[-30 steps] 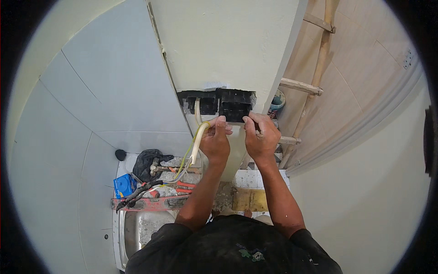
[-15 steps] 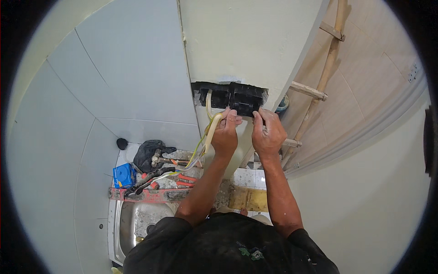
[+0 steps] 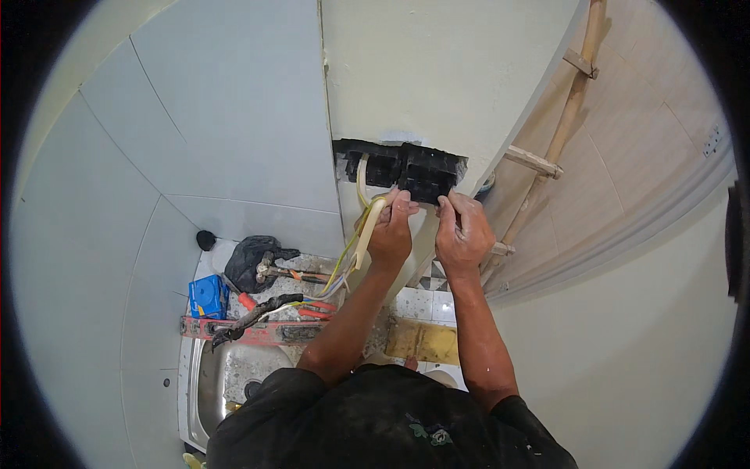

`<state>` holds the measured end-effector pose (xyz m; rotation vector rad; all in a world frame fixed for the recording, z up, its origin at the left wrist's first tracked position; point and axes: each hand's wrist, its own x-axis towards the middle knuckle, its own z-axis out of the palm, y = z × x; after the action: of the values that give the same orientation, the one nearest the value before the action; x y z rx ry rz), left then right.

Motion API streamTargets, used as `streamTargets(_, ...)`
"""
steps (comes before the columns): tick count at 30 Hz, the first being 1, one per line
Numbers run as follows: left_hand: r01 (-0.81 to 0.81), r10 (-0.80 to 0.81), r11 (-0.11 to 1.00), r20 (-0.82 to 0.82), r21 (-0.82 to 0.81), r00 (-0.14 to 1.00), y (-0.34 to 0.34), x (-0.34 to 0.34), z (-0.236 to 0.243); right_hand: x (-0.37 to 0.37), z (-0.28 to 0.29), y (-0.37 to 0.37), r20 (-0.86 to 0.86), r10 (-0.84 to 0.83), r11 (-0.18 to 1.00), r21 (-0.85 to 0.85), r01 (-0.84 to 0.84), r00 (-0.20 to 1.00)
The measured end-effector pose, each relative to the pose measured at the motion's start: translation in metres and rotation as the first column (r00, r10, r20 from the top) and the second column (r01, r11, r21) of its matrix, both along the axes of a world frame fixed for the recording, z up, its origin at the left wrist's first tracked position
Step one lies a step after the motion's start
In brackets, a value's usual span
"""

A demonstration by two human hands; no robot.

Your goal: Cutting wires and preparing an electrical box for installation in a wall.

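Observation:
A dark rectangular wall box (image 3: 406,168) is set in an opening cut in the pale wall. My left hand (image 3: 391,230) is closed around a cream conduit (image 3: 367,230) and thin yellow and white wires (image 3: 344,262) just below the box. Beside it, my right hand (image 3: 462,233) has its fingertips pinched at the box's lower edge; what they grip is too small to see. The wires hang down toward the counter.
Below are a steel sink (image 3: 223,375), a red spirit level (image 3: 258,331), a blue box (image 3: 208,297), a black bag (image 3: 250,262) and red-handled tools (image 3: 312,309). A wooden ladder (image 3: 547,156) leans on the tiled right wall. Pale tiles (image 3: 219,141) cover the left wall.
The view has shifted, so the wall box now sits further right. Both hands have stayed together at its lower edge, the left still on the conduit.

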<state>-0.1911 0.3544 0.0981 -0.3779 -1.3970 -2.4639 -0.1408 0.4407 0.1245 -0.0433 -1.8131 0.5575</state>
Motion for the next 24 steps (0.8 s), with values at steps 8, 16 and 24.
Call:
streamTargets(8, -0.016, 0.012, 0.997, -0.049, -0.073, 0.999, -0.001, -0.001, -0.005, -0.003, -0.006, 0.001, -0.022, 0.001, 0.999, -0.043, -0.002, 1.000)
streamTargets(16, 0.059, -0.060, 0.997, 0.022, 0.040, 0.998, -0.001, -0.007, 0.003, -0.006, 0.000, 0.003, -0.034, 0.047, 0.995, -0.085, -0.050, 0.998)
streamTargets(24, 0.029, -0.029, 0.998, -0.007, -0.055, 1.000, -0.002, -0.013, 0.003, -0.008, 0.004, 0.000, -0.052, -0.010, 0.994, -0.105, 0.004, 0.999)
